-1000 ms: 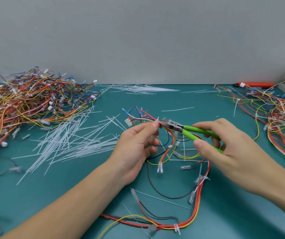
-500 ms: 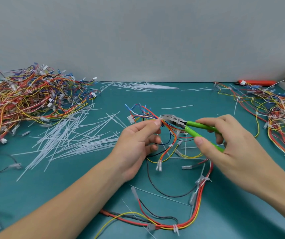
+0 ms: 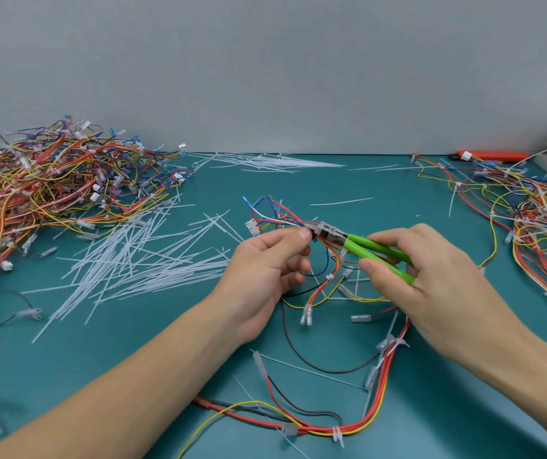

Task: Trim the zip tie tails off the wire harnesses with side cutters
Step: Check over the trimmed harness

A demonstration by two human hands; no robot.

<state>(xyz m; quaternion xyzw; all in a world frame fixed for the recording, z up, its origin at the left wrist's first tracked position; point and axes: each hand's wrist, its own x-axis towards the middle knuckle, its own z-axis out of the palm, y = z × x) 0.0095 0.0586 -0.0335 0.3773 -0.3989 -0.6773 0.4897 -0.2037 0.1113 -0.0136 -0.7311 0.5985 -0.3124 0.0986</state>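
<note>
One wire harness lies at mid-table, its upper bundle pinched by the left hand, while the right hand grips green-handled side cutters whose tip touches that bundle. Two harness heaps, left heap and right heap, flank it, with loose cut tails between and bare teal table nearer the front edge.

Teal surface, bright wires, white plastic strips

The side cutters have lime-green handles and a grey metal head; the wire harness by them runs red, orange, yellow, black, blue and white, with white zip ties; the heap of harnesses at left mixes red, orange, yellow and blue; loose cut tails are translucent white; the wall is pale grey; a tool at far right is orange-red.
</note>
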